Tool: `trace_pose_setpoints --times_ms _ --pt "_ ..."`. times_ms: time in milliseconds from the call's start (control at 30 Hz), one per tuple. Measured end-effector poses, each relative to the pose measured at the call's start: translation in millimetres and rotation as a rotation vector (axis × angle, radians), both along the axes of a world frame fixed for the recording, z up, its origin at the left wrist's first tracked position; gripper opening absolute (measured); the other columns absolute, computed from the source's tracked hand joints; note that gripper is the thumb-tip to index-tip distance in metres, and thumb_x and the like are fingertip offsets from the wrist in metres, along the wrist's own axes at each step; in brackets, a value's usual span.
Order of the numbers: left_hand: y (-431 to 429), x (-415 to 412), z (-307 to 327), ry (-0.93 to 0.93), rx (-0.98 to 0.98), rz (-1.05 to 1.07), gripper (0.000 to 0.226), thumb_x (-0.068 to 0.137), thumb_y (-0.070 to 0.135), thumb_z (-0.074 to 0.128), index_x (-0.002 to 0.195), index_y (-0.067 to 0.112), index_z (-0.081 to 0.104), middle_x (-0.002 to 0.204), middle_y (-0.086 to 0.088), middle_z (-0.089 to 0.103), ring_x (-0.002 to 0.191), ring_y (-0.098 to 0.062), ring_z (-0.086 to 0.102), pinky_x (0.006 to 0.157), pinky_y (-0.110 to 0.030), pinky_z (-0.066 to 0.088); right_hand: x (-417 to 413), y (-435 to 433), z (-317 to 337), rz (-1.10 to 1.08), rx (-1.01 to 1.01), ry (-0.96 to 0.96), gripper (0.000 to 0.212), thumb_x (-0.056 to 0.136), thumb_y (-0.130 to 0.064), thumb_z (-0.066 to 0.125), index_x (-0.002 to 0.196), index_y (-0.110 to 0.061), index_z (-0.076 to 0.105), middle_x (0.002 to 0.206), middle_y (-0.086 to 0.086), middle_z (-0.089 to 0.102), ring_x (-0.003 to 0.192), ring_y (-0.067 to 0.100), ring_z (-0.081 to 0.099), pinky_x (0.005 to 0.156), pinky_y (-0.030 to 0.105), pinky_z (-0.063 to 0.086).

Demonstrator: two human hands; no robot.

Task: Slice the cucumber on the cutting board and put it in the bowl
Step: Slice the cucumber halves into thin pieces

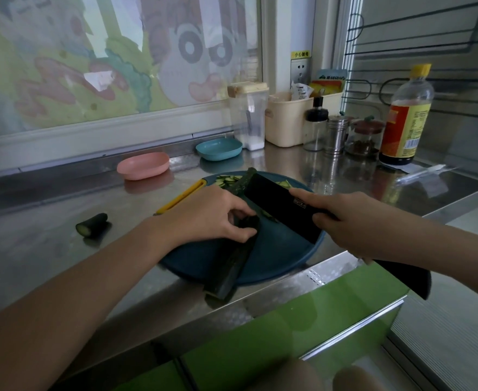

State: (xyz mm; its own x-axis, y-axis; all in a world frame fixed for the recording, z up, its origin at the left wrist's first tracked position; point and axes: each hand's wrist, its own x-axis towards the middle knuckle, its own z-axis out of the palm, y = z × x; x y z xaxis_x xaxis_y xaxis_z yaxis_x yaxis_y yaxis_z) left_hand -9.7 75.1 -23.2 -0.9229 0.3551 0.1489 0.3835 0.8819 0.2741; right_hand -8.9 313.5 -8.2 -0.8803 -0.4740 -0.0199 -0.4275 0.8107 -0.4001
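On the round blue cutting board (274, 258), at 6 o'clock on the counter (48, 249): cucumber (229, 269) running 7 to 12, pinned under curled left hand (209, 215). Black cleaver (283, 210) wrapped in right hand (353, 224), at 3. Tuck fingertips (242, 210) back, drop blade straight, cut thin. Add to slices (226, 180) at 12.

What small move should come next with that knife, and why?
Probably press the knife down through the cucumber for another slice. The right hand holds the blade close by it, the left hand pins it to the cutting board, and a long uncut length is left, with only a few slices cut.
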Motion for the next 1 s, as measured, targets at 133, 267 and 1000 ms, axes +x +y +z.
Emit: trace_pose_setpoints --times_ms 133,267,1000 --pt "-0.8 1.5 -4.7 0.001 0.067 0.017 0.035 0.075 0.038 0.075 0.109 0.027 0.07 0.062 0.025 0.057 0.061 0.011 0.056 0.059 -0.009 0.042 4.0 -0.1 2.5 0.021 0.026 0.009 0.054 0.101 -0.021 0.031 0.141 -0.054 0.02 0.067 0.001 0.053 0.029 0.002 0.049 0.049 0.028 0.056" --pt "-1.5 2.3 -7.3 0.017 0.097 0.025 0.035 0.075 0.038 0.075 0.108 0.027 0.071 0.066 0.024 0.058 0.062 0.01 0.057 0.059 -0.009 0.042 6.3 -1.1 4.0 0.036 0.023 0.013 0.054 0.1 -0.022 0.033 0.14 -0.056 0.021 0.064 0.002 0.054 0.029 0.003 0.048 0.049 0.029 0.057" --pt "-0.6 10.0 -13.1 0.049 0.113 0.069 0.032 0.078 0.039 0.072 0.108 0.032 0.07 0.077 0.019 0.065 0.072 0.01 0.058 0.062 -0.008 0.041 3.2 -21.3 -10.8 0.089 0.273 0.195 0.055 0.101 -0.022 0.026 0.146 -0.047 0.008 0.062 0.001 0.045 0.049 0.013 0.044 0.057 0.03 0.045"
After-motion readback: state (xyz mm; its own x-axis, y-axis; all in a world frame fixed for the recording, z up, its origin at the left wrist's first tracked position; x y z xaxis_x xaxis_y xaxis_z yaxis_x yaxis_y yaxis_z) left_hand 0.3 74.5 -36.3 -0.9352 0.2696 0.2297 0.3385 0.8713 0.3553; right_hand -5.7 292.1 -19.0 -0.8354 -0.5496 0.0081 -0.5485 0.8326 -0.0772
